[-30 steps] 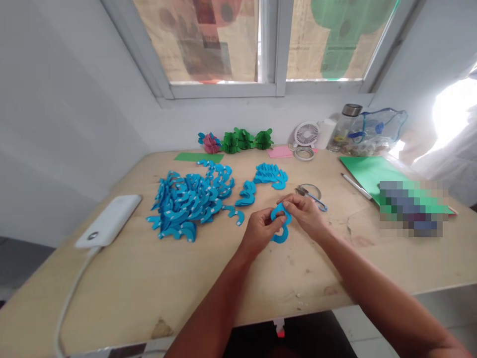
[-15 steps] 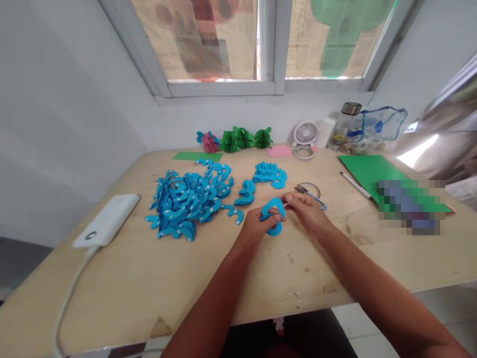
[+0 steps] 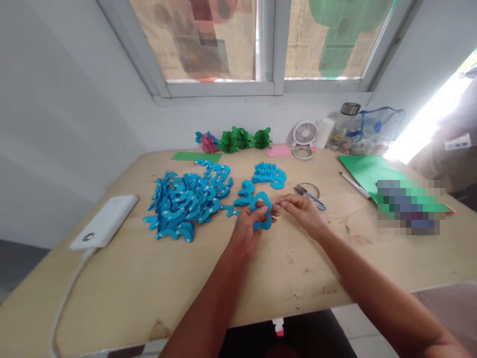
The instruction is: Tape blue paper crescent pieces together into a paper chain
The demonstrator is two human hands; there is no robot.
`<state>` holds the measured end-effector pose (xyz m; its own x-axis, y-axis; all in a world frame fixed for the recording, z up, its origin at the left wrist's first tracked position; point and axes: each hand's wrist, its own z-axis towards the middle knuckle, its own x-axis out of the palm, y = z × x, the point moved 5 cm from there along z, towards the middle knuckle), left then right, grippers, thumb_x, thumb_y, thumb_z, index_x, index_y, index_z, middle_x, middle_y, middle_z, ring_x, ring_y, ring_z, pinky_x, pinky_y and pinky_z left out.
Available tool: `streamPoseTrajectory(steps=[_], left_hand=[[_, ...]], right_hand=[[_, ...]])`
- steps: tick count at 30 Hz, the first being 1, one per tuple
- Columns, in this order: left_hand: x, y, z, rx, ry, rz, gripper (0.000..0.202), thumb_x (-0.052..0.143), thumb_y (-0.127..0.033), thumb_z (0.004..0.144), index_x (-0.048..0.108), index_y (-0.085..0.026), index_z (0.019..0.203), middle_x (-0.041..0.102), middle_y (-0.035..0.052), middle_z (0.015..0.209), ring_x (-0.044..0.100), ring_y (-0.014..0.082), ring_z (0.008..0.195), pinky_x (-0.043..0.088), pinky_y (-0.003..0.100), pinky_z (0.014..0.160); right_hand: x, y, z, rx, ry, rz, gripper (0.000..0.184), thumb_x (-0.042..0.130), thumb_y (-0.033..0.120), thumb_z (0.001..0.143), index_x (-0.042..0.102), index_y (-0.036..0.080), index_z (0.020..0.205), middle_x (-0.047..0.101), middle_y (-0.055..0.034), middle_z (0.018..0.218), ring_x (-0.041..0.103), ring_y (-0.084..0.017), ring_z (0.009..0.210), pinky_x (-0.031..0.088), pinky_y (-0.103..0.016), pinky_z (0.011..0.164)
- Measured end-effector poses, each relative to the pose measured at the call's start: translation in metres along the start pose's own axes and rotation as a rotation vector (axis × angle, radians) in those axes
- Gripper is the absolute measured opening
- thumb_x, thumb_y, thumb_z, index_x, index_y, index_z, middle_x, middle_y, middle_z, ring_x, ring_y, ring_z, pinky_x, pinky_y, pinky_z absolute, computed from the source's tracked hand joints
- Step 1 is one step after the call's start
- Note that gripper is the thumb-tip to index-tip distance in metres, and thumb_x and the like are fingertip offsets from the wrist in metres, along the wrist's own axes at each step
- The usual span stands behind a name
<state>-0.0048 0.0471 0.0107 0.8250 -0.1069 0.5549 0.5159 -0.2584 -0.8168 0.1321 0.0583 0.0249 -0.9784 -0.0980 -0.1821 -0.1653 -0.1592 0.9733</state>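
Observation:
My left hand (image 3: 250, 222) grips a blue wavy-edged paper cutout (image 3: 267, 219), its thumb lying across the front. Just to the right, my right hand (image 3: 300, 209) is closed in a pinch, its fingertips close to the cutout's edge; whatever they hold is too small to make out. Left of my hands lies a large heap of blue paper cutouts (image 3: 186, 199) with small white patches on them. Two smaller groups sit behind my left hand: a short stack (image 3: 245, 193) and a fanned row (image 3: 268, 173).
A craft knife (image 3: 312, 197) lies by a tape ring beyond my right hand. Green paper (image 3: 367, 169), a pen (image 3: 354, 184) and a blurred-out object are at right. A white power bank (image 3: 108, 219) with a cable is at left. Folded paper figures (image 3: 242, 138) and a small fan (image 3: 305, 133) line the back.
My left hand has shifted slightly left and turned the blue cutout, so more of its outline shows. My right hand has moved a little left, still pinched. A figure appears at far right.

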Motion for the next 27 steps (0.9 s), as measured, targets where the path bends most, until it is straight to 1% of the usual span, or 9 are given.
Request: streamPoseTrajectory(steps=[6,11,15,20,27], left_hand=[[-0.003,-0.001,0.002,0.05,-0.044,0.029,0.017,0.066,-0.024,0.063,0.054,-0.016,0.071,0.068,0.004,0.069,0.065,0.0182,0.069,0.047,0.029,0.064],[0.001,-0.004,-0.002,0.087,-0.039,0.042,0.013,0.063,-0.023,0.066,0.054,-0.016,0.071,0.066,0.0028,0.064,0.063,0.0154,0.064,0.045,0.027,0.063],[0.003,-0.005,-0.004,0.099,-0.048,0.038,0.012,0.062,-0.024,0.066,0.054,-0.016,0.071,0.065,0.0013,0.062,0.062,0.0144,0.062,0.045,0.027,0.063],[0.001,-0.005,-0.003,0.092,-0.082,0.041,0.014,0.064,-0.022,0.063,0.054,-0.016,0.07,0.06,-0.001,0.058,0.059,0.0122,0.057,0.042,0.024,0.056],[0.007,-0.01,-0.007,0.115,-0.04,0.132,0.013,0.062,-0.025,0.064,0.054,-0.015,0.065,0.06,0.0015,0.057,0.057,0.0123,0.057,0.037,0.021,0.051]], right_hand=[[0.003,0.0,-0.001,0.042,0.051,0.094,0.023,0.061,0.038,0.074,0.065,0.016,0.07,0.067,-0.0041,0.077,0.06,-0.017,0.077,0.045,-0.03,0.073],[0.009,0.002,-0.002,0.095,0.107,0.234,0.021,0.063,0.037,0.073,0.064,0.016,0.071,0.065,-0.0029,0.073,0.059,-0.016,0.073,0.045,-0.032,0.074],[0.013,0.002,-0.003,0.106,0.129,0.284,0.019,0.067,0.034,0.07,0.064,0.015,0.071,0.065,-0.0027,0.073,0.058,-0.014,0.07,0.044,-0.032,0.075],[0.018,0.005,-0.004,0.087,0.168,0.364,0.014,0.068,0.029,0.07,0.064,0.016,0.071,0.065,-0.0009,0.068,0.058,-0.013,0.066,0.044,-0.03,0.072],[0.019,0.002,-0.005,0.152,0.16,0.418,0.016,0.069,0.03,0.069,0.062,0.016,0.067,0.063,-0.0004,0.069,0.057,-0.012,0.067,0.042,-0.029,0.072]])
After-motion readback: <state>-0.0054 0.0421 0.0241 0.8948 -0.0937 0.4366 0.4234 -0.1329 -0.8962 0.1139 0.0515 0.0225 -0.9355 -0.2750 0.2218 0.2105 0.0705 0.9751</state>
